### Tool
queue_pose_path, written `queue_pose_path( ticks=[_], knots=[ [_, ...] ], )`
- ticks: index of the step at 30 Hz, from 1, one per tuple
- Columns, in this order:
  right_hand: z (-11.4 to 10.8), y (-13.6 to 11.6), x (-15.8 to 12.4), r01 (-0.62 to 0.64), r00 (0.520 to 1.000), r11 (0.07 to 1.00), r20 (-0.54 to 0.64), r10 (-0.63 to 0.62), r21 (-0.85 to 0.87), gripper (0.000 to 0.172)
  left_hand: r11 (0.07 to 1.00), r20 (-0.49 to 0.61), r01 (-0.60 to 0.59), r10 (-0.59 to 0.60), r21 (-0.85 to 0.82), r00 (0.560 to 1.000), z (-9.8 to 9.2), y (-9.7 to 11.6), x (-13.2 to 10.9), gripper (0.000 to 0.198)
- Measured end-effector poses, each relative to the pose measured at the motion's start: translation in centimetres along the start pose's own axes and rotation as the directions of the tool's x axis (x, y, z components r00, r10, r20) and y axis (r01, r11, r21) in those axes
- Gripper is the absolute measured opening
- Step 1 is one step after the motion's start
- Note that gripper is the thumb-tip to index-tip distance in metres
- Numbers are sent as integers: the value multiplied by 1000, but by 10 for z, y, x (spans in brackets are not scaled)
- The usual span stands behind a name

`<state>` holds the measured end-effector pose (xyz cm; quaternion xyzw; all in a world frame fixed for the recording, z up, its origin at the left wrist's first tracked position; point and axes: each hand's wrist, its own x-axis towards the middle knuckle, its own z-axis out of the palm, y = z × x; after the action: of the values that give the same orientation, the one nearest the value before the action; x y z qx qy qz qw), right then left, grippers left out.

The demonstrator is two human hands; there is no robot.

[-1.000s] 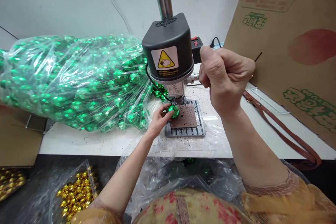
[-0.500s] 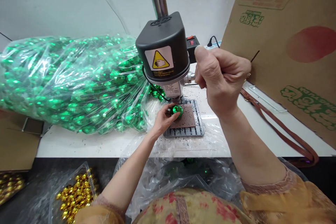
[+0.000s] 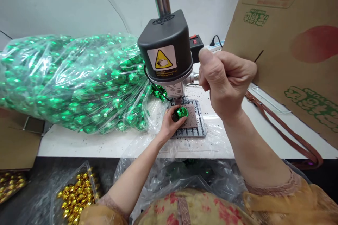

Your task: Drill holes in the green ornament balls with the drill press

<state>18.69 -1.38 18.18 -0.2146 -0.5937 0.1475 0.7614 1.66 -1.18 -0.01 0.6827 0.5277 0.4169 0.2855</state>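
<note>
My left hand [image 3: 171,122] has its thumb and fingers around a shiny green faceted ball [image 3: 182,112]. The ball is over the brownish pad on the grey slotted base [image 3: 201,126], just below the chuck of a small black bench drill press [image 3: 165,44]. Dark shavings lie scattered over the base. Up and to the right, my right hand [image 3: 227,77] is closed in a fist at the end of the silver feed lever [image 3: 195,76]. Its grip on the handle is mostly hidden by the fingers.
A big clear bag of green balls [image 3: 76,84] fills the table's left side. A cardboard box [image 3: 295,42] stands at right, near a brown strap [image 3: 285,126]. Gold balls [image 3: 76,197] lie in a clear container below. Clear plastic sheeting [image 3: 148,172] hangs over the front edge.
My left hand and the green ball have shifted slightly right, and the ball is turned in the fingers. My right hand keeps its grip on the lever. The whole view has shifted a little.
</note>
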Motion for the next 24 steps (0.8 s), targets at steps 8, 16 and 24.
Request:
queue_pose_path(
  ticks=[8,16,24],
  knots=[
    [-2,7,-17,85,996,996,-3,-85,17,50,999,-15,-20,19,-28,1000,3,-2,-1,47],
    [-5,17,-28,163,987,986,0,-163,24,50,999,-14,-37,37,-14,999,2,-3,-1,47],
    [-6,19,-31,189,982,982,1,-189,-17,51,998,-41,-50,49,-23,998,4,-7,-1,47]
  ],
)
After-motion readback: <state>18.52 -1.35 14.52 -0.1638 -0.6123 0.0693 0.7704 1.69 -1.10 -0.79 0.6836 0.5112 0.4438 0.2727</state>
